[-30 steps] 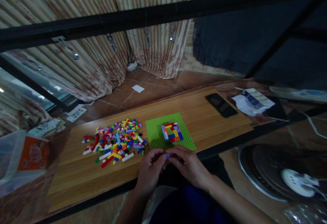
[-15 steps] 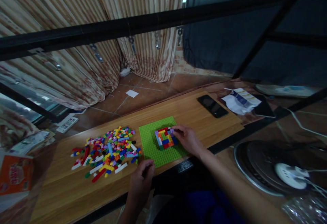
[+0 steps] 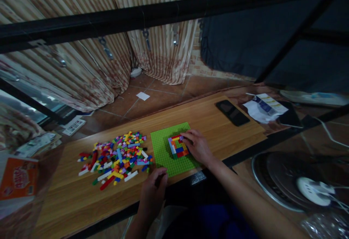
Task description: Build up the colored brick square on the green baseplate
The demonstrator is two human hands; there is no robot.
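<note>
A small square structure of multicoloured toy bricks [image 3: 178, 147] stands on a green baseplate [image 3: 160, 152]. My right hand [image 3: 198, 146] reaches over the plate from the right, its fingertips closed at the structure's back right corner, where a bit of a purple brick shows; the fingers partly cover that side. By the plate's front left corner, my left hand [image 3: 156, 184] is loosely closed, thumb and fingers curled toward each other. Whatever may be inside that curl is hidden. Left of the plate lies a spread pile of loose toy bricks [image 3: 120, 159] in many colours and lengths.
The wooden table [image 3: 68, 202] carries a black phone [image 3: 232, 113] toward its far right end. Crumpled white packaging [image 3: 263, 108] lies beyond it. An orange box [image 3: 19, 179] is at the left, and a power strip [image 3: 313, 191] rests on a round dark stool at the right.
The camera view has shifted slightly. My right hand's fingers now reach a little further over the structure's back right corner. My left hand stays by the front left corner of the baseplate.
</note>
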